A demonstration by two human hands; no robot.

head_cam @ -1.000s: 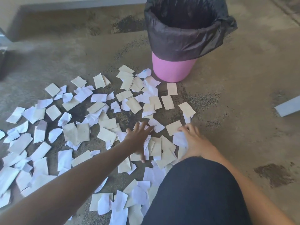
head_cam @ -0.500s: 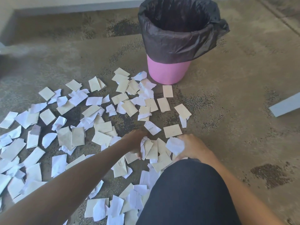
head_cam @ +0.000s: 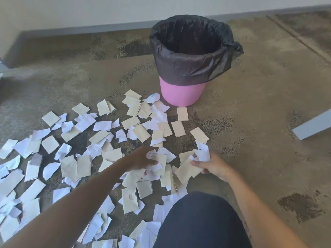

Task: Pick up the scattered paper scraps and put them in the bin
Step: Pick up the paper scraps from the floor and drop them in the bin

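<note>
A person's right hand (head_cam: pixel 213 166) grips a bunch of scraps (head_cam: pixel 195 162), a crumpled white piece sticking up above the fingers and cream pieces fanning out to the left, just above the floor (head_cam: pixel 259 122). The left hand (head_cam: pixel 141 161), arm stretched in from the lower left, closes on a few pieces (head_cam: pixel 157 161) at the middle of the pile, one of them printed in faint red; its fingers curl around their near edges.

Around both hands, white and cream paper (head_cam: pixel 80 163) lies scattered across the mottled brown concrete, thickest toward the left edge and trailing up in a band toward the bin (head_cam: pixel 182 94). The bin, pink and lined with a black bag (head_cam: pixel 186 67) folded over its rim, stands upright beyond the hands, the nearest pieces lying just beside its base. What lies inside cannot be made out.

A dark-clothed knee (head_cam: pixel 202 222) fills the bottom of the frame between the forearms. A grey strip (head_cam: pixel 311 127) lies at the right edge, well apart from the paper. A pale wall (head_cam: pixel 89 11) runs along the top.
</note>
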